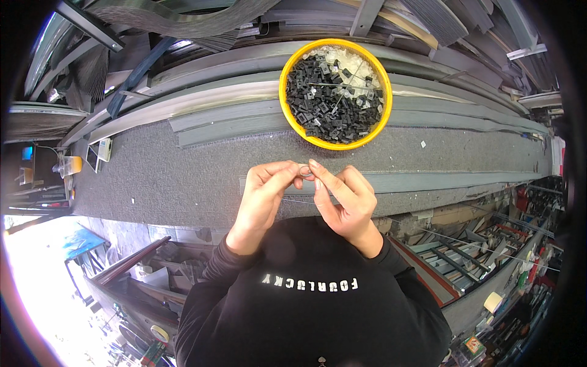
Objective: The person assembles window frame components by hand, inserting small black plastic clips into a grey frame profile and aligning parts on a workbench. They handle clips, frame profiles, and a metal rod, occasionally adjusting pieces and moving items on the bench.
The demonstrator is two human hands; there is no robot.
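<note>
Both my hands meet at chest height over the grey-covered bench (183, 177). My left hand (263, 192) pinches a thin cord (307, 176) between thumb and fingers, where it bends into a small loop. On the loop's other side, the thumb and forefinger of my right hand (347, 199) are closed on the same cord. A fine line trails below the hands and off to the right. Just beyond my fingers stands a round yellow tub (335, 145), filled with small black plastic pieces (327, 101) and translucent white ones (350, 64).
Long grey strips (226, 122) lie along the bench behind and under the tub. At the left end are a phone-like device (99, 155) and a cup of orange drink (71, 165). Racks of metal profiles (468, 251) stand below at right.
</note>
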